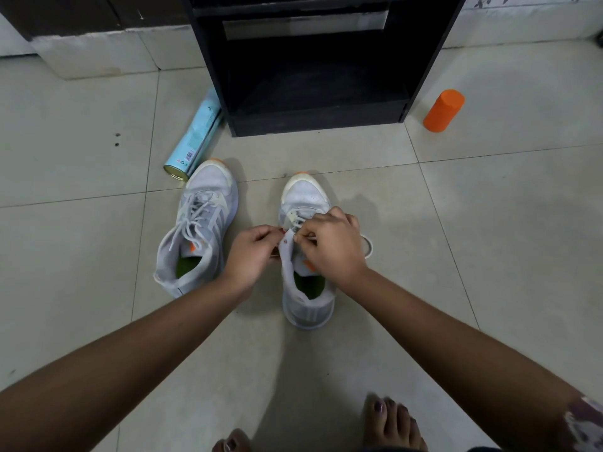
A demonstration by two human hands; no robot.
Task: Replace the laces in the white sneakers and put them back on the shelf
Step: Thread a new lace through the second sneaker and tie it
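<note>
**Two hands work at the eyelets of a white sneaker on a tiled floor**

Seen from above, a white mesh sneaker on the right (305, 195) stands upright on pale, glossy floor tiles (489, 256), with its toe pointing away. It has a rounded toe with an orange tip, a green insole and a soft, open collar. The left hand (251, 252) has its fingers curled and pinches the eyelet strip on the shoe's left side. The right hand (332, 246) is clenched over the tongue and pinches a flat white lace (368, 246), which loops out onto the floor beside the shoe. Both hands hide most of the eyelets.

Just to the left, apart from the first shoe, stands a second white mesh sneaker (202, 223), fully laced and striped on its side. Touching its toe is a light blue metal spray can (195, 138), which lies on its side against a black wooden shelf unit (313, 119). The unit's lowest compartment is open and dark. To the right of the shelf stands an orange plastic cylinder (443, 110). Bare toes (391, 419) show at the bottom edge.
</note>
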